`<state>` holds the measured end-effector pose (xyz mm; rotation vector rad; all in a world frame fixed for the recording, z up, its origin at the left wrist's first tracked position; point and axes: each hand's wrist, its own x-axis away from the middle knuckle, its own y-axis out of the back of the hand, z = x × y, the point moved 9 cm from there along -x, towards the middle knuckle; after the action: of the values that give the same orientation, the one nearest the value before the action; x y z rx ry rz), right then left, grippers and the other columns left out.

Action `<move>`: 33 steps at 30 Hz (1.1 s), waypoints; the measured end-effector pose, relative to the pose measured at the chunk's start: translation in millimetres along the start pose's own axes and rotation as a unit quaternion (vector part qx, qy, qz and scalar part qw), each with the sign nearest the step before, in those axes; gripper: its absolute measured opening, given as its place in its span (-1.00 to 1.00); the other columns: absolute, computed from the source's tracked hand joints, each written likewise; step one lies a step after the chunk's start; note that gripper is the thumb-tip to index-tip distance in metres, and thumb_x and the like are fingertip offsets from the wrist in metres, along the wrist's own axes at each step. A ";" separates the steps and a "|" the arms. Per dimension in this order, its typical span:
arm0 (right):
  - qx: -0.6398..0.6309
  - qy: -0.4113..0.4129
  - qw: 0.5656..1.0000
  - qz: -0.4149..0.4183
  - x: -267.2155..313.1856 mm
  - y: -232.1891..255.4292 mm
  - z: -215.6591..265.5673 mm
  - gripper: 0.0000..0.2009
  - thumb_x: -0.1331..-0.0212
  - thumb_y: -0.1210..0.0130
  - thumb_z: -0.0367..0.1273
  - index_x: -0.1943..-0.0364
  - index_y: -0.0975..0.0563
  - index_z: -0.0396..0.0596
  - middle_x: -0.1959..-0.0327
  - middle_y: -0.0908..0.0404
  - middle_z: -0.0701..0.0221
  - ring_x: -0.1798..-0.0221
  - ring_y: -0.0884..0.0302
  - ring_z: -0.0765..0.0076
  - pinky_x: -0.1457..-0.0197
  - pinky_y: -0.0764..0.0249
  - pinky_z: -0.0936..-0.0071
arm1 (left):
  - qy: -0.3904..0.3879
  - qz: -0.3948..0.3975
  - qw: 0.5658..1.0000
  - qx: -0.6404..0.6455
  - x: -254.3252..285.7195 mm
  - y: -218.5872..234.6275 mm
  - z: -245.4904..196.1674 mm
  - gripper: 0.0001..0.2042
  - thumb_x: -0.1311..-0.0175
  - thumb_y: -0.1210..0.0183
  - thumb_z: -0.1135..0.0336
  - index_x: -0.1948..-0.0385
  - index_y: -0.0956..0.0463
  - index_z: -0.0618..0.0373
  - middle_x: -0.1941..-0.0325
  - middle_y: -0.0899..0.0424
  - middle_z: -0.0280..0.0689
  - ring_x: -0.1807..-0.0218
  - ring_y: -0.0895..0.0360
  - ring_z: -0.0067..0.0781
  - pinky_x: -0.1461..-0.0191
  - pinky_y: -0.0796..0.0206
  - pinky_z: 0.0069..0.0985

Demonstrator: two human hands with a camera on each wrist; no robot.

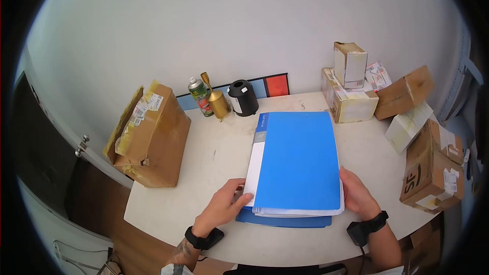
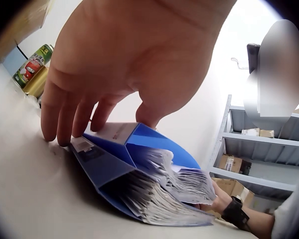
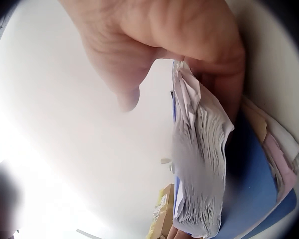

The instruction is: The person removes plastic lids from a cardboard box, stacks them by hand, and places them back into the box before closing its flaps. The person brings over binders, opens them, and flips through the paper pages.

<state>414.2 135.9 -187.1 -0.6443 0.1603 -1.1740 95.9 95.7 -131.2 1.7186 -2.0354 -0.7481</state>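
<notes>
Two blue ring-type folders packed with paper lie stacked on the table; the upper folder [image 1: 299, 160] covers most of the lower folder [image 1: 285, 220], whose front edge shows below it. At the spine side is my left hand [image 1: 224, 204], its fingers reaching down along the spines and its thumb at the upper spine [image 2: 112, 133]. My right hand [image 1: 359, 193] holds the upper folder's page side. In the right wrist view its fingers curl round the edge of the paper stack [image 3: 202, 149], between the two folders, while the thumb [image 3: 128, 97] stands apart from it.
A large cardboard box [image 1: 160, 140] stands at the left. Along the wall are a spray can [image 1: 200, 97], a gold-coloured container [image 1: 219, 104] and a black cylinder [image 1: 244, 99]. Several boxes, including a brown carton [image 1: 433, 168], line the right side.
</notes>
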 end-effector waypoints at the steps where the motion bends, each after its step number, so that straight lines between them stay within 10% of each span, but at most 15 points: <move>1: 0.004 -0.003 1.000 0.001 -1.0 -0.9 -2.3 -0.33 -0.44 -0.17 -0.02 -0.35 -0.31 -0.32 -0.23 -0.56 0.25 -0.19 -0.59 0.34 -0.27 -0.56 0.29 | 0.013 -0.009 1.000 -0.004 -0.7 -3.3 -1.8 -0.47 -0.44 -0.22 0.03 -0.18 -0.42 0.34 -0.06 -0.65 0.11 -0.01 -0.68 -0.01 -0.09 -0.52 -0.25; 8: 0.137 0.065 0.987 -0.053 0.0 -7.4 16.1 -0.38 -0.24 -0.35 -0.43 -0.31 -0.32 -0.36 -0.21 -0.56 0.18 -0.18 -0.59 0.29 -0.26 -0.59 0.33 | -0.116 -0.009 0.976 -0.184 3.1 -6.4 -32.8 -0.43 -0.44 -0.20 -0.03 -0.20 -0.38 0.34 -0.29 -0.47 0.20 -0.11 -0.61 0.11 -0.21 -0.47 -0.20; 11: 0.159 0.082 0.982 -0.066 18.9 4.4 25.3 -0.38 -0.21 -0.37 -0.43 -0.30 -0.33 -0.37 -0.19 -0.58 0.18 -0.16 -0.60 0.29 -0.26 -0.59 0.33 | 0.107 0.044 0.993 0.036 -12.3 1.8 13.7 -0.27 -0.48 -0.14 -0.10 -0.42 -0.19 0.37 -0.32 -0.43 0.13 -0.18 -0.60 -0.07 -0.08 -0.55 -0.30; 16: 0.187 0.050 0.978 -0.074 42.0 32.9 19.8 -0.39 -0.20 -0.38 -0.43 -0.28 -0.36 -0.36 -0.14 -0.61 0.18 -0.13 -0.62 0.29 -0.26 -0.58 0.30 | 0.250 0.142 0.915 0.283 -30.2 -35.0 46.7 -0.22 -0.50 -0.16 0.05 -0.47 0.05 0.44 -0.37 -0.39 0.17 -0.22 -0.58 -0.15 -0.11 -0.55 -0.32; 18: 0.202 0.049 0.974 -0.094 44.0 37.3 17.5 -0.39 -0.20 -0.37 -0.42 -0.29 -0.36 -0.37 -0.15 -0.61 0.17 -0.13 -0.61 0.28 -0.26 -0.57 0.29 | 0.117 0.147 0.930 0.317 -44.0 -50.2 26.7 -0.28 -0.43 -0.24 0.22 -0.43 -0.05 0.48 -0.38 -0.40 0.15 -0.24 -0.56 -0.16 -0.14 -0.55 -0.34; 23: 0.211 0.039 0.973 -0.089 45.1 38.4 12.7 -0.35 -0.22 -0.38 -0.36 -0.32 -0.34 -0.37 -0.17 -0.59 0.15 -0.14 -0.60 0.27 -0.29 -0.55 0.27 | 0.094 0.008 0.952 0.293 -31.2 17.0 2.4 -0.49 -0.30 -0.25 0.44 -0.26 -0.35 0.44 -0.11 -0.64 -0.01 -0.06 -0.67 -0.30 -0.13 -0.56 -0.40; 33: 0.355 0.050 0.926 -0.116 35.1 3.0 8.8 -0.46 -0.28 -0.32 -0.33 -0.20 -0.37 -0.40 -0.08 -0.61 0.13 -0.09 -0.61 0.29 -0.16 -0.60 0.35 | -0.107 -0.207 0.909 0.347 22.0 173.3 -74.1 -0.46 -0.27 -0.36 0.33 -0.23 -0.36 0.31 -0.06 -0.64 -0.14 0.00 -0.67 -0.48 -0.07 -0.57 -0.51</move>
<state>434.4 108.6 -174.2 0.0430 -0.2604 -1.3829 0.1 82.2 32.0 2.6255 -2.2788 -0.3366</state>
